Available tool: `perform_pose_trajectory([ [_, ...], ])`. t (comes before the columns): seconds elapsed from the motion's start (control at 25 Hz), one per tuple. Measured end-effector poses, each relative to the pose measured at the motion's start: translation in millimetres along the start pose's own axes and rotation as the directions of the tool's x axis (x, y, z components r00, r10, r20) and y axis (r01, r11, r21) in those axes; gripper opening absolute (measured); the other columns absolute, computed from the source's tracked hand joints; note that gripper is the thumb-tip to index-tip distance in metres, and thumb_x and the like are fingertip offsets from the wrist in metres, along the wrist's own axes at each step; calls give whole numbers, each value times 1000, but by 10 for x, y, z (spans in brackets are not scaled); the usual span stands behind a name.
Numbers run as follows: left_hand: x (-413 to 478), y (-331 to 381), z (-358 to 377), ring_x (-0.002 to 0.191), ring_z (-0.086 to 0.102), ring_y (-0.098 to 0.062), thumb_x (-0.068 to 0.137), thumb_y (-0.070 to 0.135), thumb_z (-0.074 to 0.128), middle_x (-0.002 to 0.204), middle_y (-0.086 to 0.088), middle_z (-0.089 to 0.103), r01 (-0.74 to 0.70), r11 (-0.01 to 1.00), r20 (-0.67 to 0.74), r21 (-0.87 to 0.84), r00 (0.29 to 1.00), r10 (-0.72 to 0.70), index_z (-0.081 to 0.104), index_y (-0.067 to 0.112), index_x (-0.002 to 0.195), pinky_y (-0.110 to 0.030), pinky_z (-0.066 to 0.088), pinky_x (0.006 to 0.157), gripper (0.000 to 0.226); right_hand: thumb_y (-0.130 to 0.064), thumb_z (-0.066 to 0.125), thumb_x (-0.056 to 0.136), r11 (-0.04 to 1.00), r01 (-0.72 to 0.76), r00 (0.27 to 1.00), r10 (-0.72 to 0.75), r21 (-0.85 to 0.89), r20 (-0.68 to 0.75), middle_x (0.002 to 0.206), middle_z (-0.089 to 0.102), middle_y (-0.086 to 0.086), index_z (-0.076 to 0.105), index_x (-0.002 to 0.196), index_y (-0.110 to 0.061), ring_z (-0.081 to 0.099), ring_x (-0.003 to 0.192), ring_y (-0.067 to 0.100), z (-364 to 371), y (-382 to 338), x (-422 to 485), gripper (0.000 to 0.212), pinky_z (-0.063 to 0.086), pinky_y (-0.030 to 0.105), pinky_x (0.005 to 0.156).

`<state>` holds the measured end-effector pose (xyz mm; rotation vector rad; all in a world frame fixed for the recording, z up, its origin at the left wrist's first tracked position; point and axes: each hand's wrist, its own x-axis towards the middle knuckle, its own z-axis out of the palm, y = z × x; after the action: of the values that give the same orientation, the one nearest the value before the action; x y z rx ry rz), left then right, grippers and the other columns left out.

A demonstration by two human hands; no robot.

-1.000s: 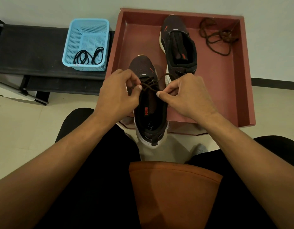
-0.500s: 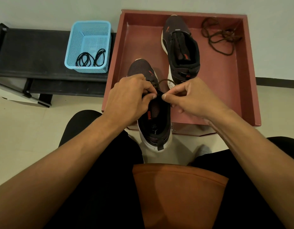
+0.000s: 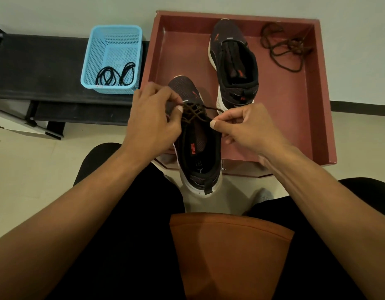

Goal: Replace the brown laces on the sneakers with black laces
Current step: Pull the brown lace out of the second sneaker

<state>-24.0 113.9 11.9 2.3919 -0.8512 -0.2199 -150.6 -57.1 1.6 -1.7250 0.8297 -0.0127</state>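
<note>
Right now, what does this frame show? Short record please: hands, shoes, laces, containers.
left hand: pinches the threaded brown lace on the near sneaker
right hand: pinches the same lace, right side
far sneaker: unlaced, in the red tray
loose brown lace: tray's far right corner
black laces: in the blue basket
progress: one brown lace out, one threaded

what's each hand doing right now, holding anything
Left hand: closed, pinching the brown lace on the near sneaker.
Right hand: closed, pinching that lace's loose end.

Perforated plastic basket, mesh-cloth sneaker, matt painted tray, braided laces
</note>
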Motion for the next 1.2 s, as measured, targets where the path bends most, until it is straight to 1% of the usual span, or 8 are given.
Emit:
perform_pose_trajectory([
  [0.16, -80, 161, 57, 119, 47, -23, 86, 52, 67, 119, 10, 58, -356, 880, 101, 315, 934, 342, 73, 35, 109, -44, 42, 96, 29, -23, 85, 87, 1000, 14, 1000, -14, -19, -8, 72, 77, 1, 83, 85, -20, 71, 64, 19, 0, -1, -1, 5, 65, 39, 76],
  [0.36, 14, 97, 125, 110, 49, -21, 86, 48, 75, 105, 12, 60, -302, 916, 78, 266, 953, 292, 79, 34, 95, -44, 45, 90, 18, -23, 85, 88, 999, 33, 999, -34, -33, -1, 71, 77, 4, 83, 84, -21, 71, 62, 18, 9, 8, -8, 5, 66, 42, 81],
  [0.48, 29, -2, 66, 99, 56, -18, 87, 29, 76, 96, 9, 63, -90, 994, 33, -64, 995, 92, 69, 26, 84, -34, 44, 84, 9, -20, 85, 88, 1000, 19, 999, -20, -9, -27, 71, 77, 2, 83, 85, -19, 71, 61, 16, -15, 0, -15, 4, 66, 39, 78],
  [0.56, 41, -58, -23, 88, 63, -14, 87, 25, 71, 91, 3, 68, 129, 942, 1, -309, 991, -135, 66, 20, 83, -40, 53, 82, 8, -19, 85, 88, 1000, 4, 999, -4, 1, -37, 71, 77, 2, 83, 86, -17, 70, 60, 14, -37, -7, -11, 3, 66, 35, 77],
  [0.68, 49, -63, -71, 75, 62, -10, 86, 29, 63, 82, 0, 69, 264, 904, -50, -335, 954, -297, 65, 15, 83, -42, 56, 74, 14, -20, 85, 87, 1000, 11, 999, -12, -15, -37, 72, 77, 3, 83, 85, -18, 71, 62, 16, -39, -13, -5, 4, 66, 37, 79],
  [0.8, -17, 26, -12, 90, 61, -16, 86, 31, 58, 91, 6, 65, 17, 994, -49, -111, 999, -23, 67, 20, 96, -39, 54, 82, 17, -20, 85, 88, 1000, 11, 999, -12, -20, -37, 74, 78, 6, 83, 87, -15, 71, 63, 17, -34, -12, -14, 5, 66, 40, 80],
  [0.92, -42, 84, 104, 99, 50, -13, 89, 35, 61, 103, 10, 60, -263, 961, 54, 87, 964, 259, 74, 28, 102, -35, 47, 86, 20, -21, 85, 87, 999, 28, 999, -29, -34, -32, 73, 77, 6, 83, 87, -16, 73, 65, 20, -22, -2, 1, 6, 65, 45, 82],
  [1.2, 45, 99, 183, 88, 53, -9, 89, 39, 76, 95, 12, 57, -245, 963, 82, 113, 968, 237, 76, 32, 92, -25, 38, 73, 8, -22, 86, 87, 998, 45, 999, -46, -40, -20, 70, 77, 4, 83, 85, -19, 74, 65, 19, -14, 25, 25, 4, 65, 47, 82],
])
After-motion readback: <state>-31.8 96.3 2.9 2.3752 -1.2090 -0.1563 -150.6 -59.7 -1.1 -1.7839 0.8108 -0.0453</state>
